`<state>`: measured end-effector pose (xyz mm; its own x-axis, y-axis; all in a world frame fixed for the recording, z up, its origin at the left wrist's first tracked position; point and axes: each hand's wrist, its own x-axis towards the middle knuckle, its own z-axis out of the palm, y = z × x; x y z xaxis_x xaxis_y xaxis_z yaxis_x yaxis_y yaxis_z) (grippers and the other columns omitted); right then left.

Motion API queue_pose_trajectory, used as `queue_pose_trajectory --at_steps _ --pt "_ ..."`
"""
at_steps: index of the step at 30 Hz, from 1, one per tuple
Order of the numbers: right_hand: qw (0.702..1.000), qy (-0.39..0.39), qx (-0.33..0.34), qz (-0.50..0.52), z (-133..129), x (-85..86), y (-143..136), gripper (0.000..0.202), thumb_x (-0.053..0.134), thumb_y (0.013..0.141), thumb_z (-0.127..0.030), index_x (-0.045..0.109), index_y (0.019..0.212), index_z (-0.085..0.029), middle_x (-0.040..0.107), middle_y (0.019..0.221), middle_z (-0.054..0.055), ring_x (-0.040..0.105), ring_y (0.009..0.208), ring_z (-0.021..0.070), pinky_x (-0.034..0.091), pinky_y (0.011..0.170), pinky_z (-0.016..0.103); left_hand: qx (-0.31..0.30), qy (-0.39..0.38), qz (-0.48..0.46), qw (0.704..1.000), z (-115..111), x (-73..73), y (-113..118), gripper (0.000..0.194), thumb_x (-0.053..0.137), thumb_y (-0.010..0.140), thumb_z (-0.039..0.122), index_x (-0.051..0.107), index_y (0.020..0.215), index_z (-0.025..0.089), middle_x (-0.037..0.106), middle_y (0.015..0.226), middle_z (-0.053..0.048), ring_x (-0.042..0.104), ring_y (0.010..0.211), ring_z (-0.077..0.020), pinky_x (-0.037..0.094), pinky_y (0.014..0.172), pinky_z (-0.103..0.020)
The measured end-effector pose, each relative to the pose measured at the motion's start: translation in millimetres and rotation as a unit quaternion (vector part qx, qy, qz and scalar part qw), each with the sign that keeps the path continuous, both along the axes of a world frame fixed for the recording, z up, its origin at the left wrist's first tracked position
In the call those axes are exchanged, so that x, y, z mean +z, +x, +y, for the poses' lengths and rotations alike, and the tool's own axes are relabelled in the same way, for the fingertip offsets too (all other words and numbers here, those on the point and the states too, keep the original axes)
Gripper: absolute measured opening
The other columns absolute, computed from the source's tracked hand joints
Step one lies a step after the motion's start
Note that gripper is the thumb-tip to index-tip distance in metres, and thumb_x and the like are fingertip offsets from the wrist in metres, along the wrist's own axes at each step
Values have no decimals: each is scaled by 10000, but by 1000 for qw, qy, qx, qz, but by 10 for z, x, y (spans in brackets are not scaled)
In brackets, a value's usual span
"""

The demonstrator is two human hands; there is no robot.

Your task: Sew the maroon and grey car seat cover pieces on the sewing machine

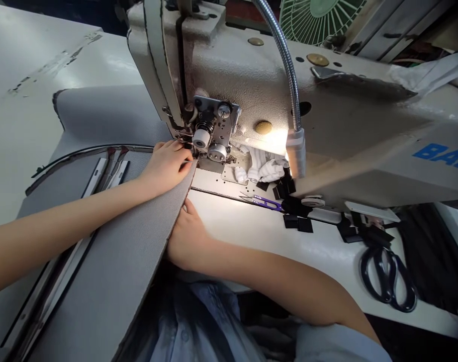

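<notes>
A large grey fabric panel (138, 241) with a dark edge lies partly under the head of a sewing machine (244, 85). Two pale metal strips with dark borders (68, 271) run along its surface. My left hand (168, 163) is at the panel's edge beside the presser area, its fingers bent and closed on the fabric; the machine partly hides the fingertips. Lower down, my right hand (189, 234) grips the near edge of the same panel. Its thumb shows at the edge, while the other fingers are hidden beneath the fabric.
Purple thread snips (266, 202) lie on the machine bed near white elastic rolls (270, 171) and black fabric pieces (298, 222). Dark-handled scissors (387, 279) rest at the right. A flexible lamp (295, 151) hangs over the bed; a green fan (323, 20) stands behind.
</notes>
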<state>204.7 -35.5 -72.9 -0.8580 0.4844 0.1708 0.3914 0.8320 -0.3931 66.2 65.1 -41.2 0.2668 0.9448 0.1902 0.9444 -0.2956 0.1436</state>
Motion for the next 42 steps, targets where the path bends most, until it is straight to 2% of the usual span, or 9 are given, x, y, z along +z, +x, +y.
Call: queue_pose_trajectory --at_steps 5,10,14,21,29,33,37,40,42 --pt "1000 -5 9 -26 46 47 26 186 562 841 -183 747 853 -199 711 875 72 525 1034 261 290 1097 508 -24 -28 4 999 -8 75 -36 244 486 928 272 716 875 213 693 995 -103 605 1038 -303 436 971 -493" --pt "998 16 -52 -32 -101 191 41 244 546 858 -154 734 1007 -200 711 1059 95 491 1176 293 264 1157 523 -67 -40 21 997 -428 203 -130 374 445 943 301 681 1230 264 598 1347 -111 476 1304 -347 334 1089 -577" --pt "999 -9 -30 -22 -145 165 24 235 528 887 -185 734 982 -243 708 1102 74 498 1207 299 230 1173 562 -68 -121 -34 990 -578 197 -141 444 394 945 293 615 1321 210 597 1359 -118 506 1287 -309 383 1084 -530" --pt "999 -13 -28 17 82 33 2 271 528 906 -246 711 1104 -222 725 1081 77 505 1185 288 208 1163 559 -74 -142 -61 985 -322 170 -106 424 409 915 283 620 1270 187 607 1340 -108 516 1287 -292 400 1111 -509" --pt "999 -26 -7 -40 386 144 24 241 559 862 -230 730 1027 -188 718 1071 95 510 1143 293 259 1124 538 -78 -117 -36 989 -27 131 -136 311 445 895 310 638 1098 175 666 1192 -131 577 1185 -317 456 1040 -501" --pt "998 -22 -32 -42 445 115 24 220 560 884 -253 717 1024 -189 714 1058 96 518 1147 275 257 1133 504 -72 -125 -8 989 12 256 -60 335 435 887 289 666 1099 170 673 1225 -144 579 1203 -335 441 1061 -536" --pt "998 -12 -45 -42 435 54 34 219 535 903 -252 715 1019 -208 719 1044 56 525 1161 255 263 1130 468 -133 -149 -61 978 -689 554 90 352 474 857 252 720 1107 234 694 1241 -109 577 1230 -326 414 1101 -542" --pt "998 16 -44 -41 417 66 44 181 559 871 -222 721 951 -217 724 982 48 553 1094 255 307 1078 461 -268 -299 -224 888 -1548 681 191 399 577 851 350 697 1229 398 652 1331 -29 602 1210 -275 538 953 -440" --pt "998 37 -50 -26 411 99 45 182 576 858 -213 723 965 -223 728 996 61 561 1078 255 320 1047 459 -287 -322 -233 871 -2013 688 215 329 624 862 434 712 1178 421 647 1323 -4 630 1160 -256 579 831 -396"
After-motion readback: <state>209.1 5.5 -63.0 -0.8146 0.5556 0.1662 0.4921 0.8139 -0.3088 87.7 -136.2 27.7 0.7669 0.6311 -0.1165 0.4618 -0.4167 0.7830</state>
